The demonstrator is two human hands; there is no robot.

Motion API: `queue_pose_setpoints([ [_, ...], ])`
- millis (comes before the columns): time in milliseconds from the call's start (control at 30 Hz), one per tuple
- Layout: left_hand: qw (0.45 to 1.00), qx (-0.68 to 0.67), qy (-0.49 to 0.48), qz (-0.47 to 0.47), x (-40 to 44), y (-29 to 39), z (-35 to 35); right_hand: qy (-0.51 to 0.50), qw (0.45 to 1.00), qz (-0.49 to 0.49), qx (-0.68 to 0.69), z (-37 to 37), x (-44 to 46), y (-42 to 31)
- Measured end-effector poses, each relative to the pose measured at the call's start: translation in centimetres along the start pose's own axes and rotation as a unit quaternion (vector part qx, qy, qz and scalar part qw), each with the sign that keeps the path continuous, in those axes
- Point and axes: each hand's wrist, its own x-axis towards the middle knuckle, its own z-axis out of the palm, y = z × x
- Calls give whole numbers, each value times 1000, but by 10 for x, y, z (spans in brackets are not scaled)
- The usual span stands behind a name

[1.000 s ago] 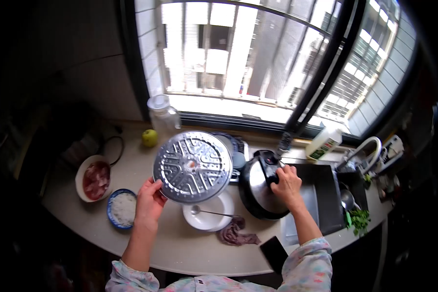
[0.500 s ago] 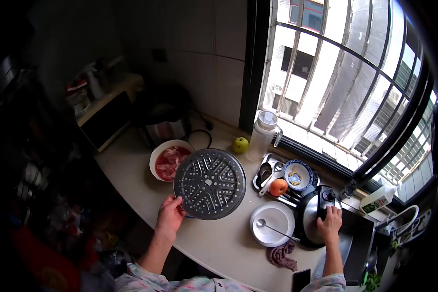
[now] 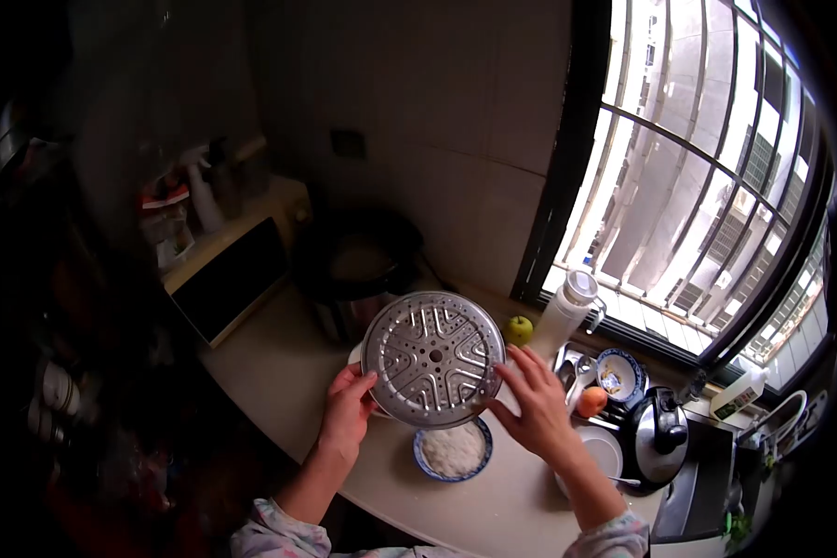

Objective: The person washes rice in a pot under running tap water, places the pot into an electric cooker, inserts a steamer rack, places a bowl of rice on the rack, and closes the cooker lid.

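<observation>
A round perforated metal steamer rack (image 3: 434, 335) is held up over the counter. My left hand (image 3: 347, 409) grips its left edge, thumb on top. At the right edge is my right hand (image 3: 535, 400), its fingers and thumb closed on the rim. Just below the rack stands a blue-rimmed bowl (image 3: 453, 450) filled with white grains that look like rice. Another pale bowl (image 3: 354, 355) is mostly hidden behind the rack.
A dark cooker (image 3: 358, 270) and a microwave (image 3: 237, 284) stand at the back left. To the right are a green apple (image 3: 518, 329), a clear jug (image 3: 563, 312), an orange-red fruit (image 3: 591, 402), a white dish (image 3: 601, 450), a lidded pot (image 3: 658, 437) and the sink (image 3: 696, 488).
My right hand has let go of the pot lid's handle and come over to the rack's right edge. The rack has tilted, and the view has turned left, bringing the grain bowl into sight.
</observation>
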Motion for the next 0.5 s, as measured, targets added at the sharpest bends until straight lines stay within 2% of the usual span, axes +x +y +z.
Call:
queue_pose_setpoints([
  [133, 998, 5, 12, 57, 66, 62, -31, -84, 996, -22, 0, 83, 124, -40],
  [233, 997, 29, 26, 66, 119, 104, -64, -135, 991, -3, -12, 129, 192, -60],
  [333, 996, 50, 52, 55, 158, 138, -73, -127, 992, 7, 0, 169, 230, -64],
  [433, 995, 54, 75, 46, 190, 155, -73, -171, 984, 39, 15, 190, 255, -64],
  [500, 994, 54, 81, 39, 207, 162, -73, -167, 984, 50, 16, 200, 266, -63],
])
